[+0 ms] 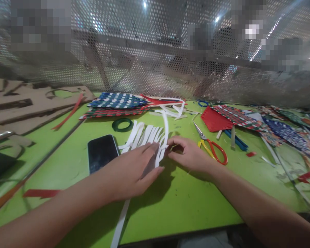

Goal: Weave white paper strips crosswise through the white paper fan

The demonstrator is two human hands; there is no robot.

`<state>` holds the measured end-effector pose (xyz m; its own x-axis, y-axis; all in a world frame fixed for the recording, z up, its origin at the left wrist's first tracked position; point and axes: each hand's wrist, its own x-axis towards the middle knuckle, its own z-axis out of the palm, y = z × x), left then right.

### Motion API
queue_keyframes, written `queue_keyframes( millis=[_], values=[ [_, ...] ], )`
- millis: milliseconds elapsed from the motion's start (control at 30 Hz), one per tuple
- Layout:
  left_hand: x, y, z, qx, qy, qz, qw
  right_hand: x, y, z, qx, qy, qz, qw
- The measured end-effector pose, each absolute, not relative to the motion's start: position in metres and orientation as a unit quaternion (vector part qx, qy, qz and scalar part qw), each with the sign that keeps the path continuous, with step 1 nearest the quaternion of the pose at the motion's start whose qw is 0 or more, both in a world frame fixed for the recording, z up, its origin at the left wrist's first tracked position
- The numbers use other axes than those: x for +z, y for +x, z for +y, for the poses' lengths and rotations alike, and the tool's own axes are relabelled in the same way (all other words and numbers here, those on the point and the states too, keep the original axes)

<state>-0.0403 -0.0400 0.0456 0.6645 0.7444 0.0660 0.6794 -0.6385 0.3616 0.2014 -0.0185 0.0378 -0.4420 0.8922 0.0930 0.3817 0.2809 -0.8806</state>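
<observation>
the white strips (144, 134) lie fanned on the green counter (186, 199), at the centre of the scene, with one long strip running toward the near edge. the left hand (134, 168) rests palm down on the near part of the strips; its fingers (152, 162) are extended and flat, pressing the strips to the counter without gripping them. the right hand (189, 153) sits just right of the strips; its fingers (174, 141) are curled and closed on the strips' right edge, fingertips touching those of the left hand. the far ends of the strips project beyond both hands. a black phone (102, 151) lies face up just left of the strips. a green tape ring (122, 124) lies beyond the phone. scissors (212, 146) with red and yellow handles lie just right of the right hand. a blue-and-white woven mat (116, 100) lies at the far side, and a red woven piece (214, 120) lies far right. a perforated screen (155, 51) stands behind the counter.
</observation>
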Motion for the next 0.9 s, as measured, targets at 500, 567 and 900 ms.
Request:
queue_keyframes(
  millis=[500,567,900],
  values=[
    [0.047,-0.034,-0.042,0.078,0.914,0.374,0.141,0.049,0.189,-0.033,0.668,-0.483,-0.465,0.323],
    [0.046,-0.032,-0.042,0.081,0.914,0.368,0.151,0.05,0.186,-0.035,0.671,-0.494,-0.454,0.315],
    [0.045,-0.029,-0.043,0.095,0.911,0.369,0.156,0.047,0.183,-0.035,0.632,-0.529,-0.474,0.311]
  ],
)
